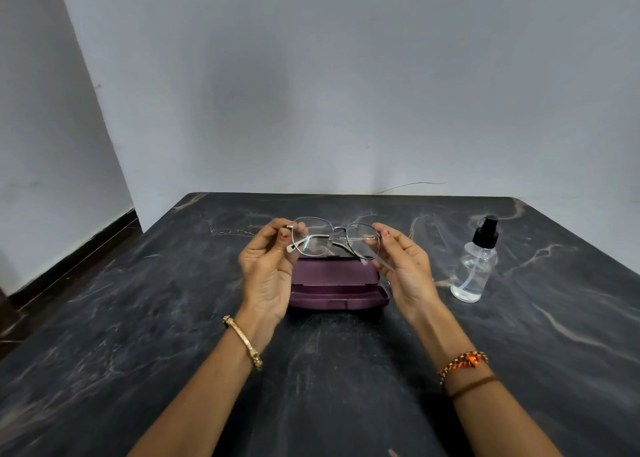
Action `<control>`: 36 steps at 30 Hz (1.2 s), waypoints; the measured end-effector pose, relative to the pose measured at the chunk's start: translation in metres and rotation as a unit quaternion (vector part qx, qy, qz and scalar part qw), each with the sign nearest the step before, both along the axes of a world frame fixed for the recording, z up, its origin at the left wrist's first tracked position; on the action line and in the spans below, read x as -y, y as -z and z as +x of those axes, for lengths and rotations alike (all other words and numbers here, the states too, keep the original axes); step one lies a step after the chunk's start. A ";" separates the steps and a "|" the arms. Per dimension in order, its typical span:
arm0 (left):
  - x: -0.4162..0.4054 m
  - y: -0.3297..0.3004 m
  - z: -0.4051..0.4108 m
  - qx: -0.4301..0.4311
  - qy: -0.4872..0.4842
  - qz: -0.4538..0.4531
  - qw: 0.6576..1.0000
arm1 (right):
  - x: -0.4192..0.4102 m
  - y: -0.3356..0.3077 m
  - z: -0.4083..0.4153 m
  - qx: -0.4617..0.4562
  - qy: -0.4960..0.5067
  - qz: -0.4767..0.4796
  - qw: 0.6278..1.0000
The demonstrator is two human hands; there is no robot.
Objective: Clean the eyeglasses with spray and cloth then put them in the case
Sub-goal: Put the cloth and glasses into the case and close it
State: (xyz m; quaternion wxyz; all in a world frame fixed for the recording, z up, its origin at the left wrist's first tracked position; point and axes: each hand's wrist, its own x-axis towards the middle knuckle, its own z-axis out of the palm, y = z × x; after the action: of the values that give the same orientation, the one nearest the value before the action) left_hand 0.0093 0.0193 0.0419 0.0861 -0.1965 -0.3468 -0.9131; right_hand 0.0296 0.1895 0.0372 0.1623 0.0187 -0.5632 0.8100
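- The eyeglasses were held up in the air over the far edge of the purple case, lenses facing away from the person.
- The left hand pinched the left end of the frame at the hinge between thumb and fingertips; the right hand pinched the right end the same way, with one temple arm trailing down across its palm.
- The case lay open on the dark marble table, near the middle, directly under the glasses.
- The spray bottle stood upright to the right of the case, well apart from both hands and untouched.
- No cloth could be seen anywhere on the table.
- Judged step: either inspecting the lenses or folding the temples for stowing; which one could not be told.
- If stowing, the next move called for folding both temples flat, then lowering the frame into the open case.
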 end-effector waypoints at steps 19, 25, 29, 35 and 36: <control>0.053 -0.001 -0.008 0.058 0.058 -0.004 0.997 | 0.029 -0.002 0.012 0.006 -0.039 0.030 0.999; 0.130 0.015 0.012 0.034 -0.140 -0.264 0.954 | 0.077 -0.008 0.025 0.023 -0.044 0.066 0.997; 0.164 0.034 0.022 0.038 -0.215 -0.398 0.891 | 0.109 0.009 0.031 0.051 -0.030 0.112 0.992; 0.186 0.049 0.033 0.050 -0.266 -0.486 0.831 | 0.136 0.035 0.036 0.082 -0.012 0.182 0.980; 0.187 0.051 0.033 0.057 -0.268 -0.498 0.823 | 0.137 0.038 0.036 0.086 -0.010 0.191 0.978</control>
State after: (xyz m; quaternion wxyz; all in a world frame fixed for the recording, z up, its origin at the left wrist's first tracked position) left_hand 0.0426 -0.1677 -0.0091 0.1981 -0.0601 -0.7975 -0.5668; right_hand 0.0653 0.0522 -0.0007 0.0988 -0.0146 -0.7189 0.6879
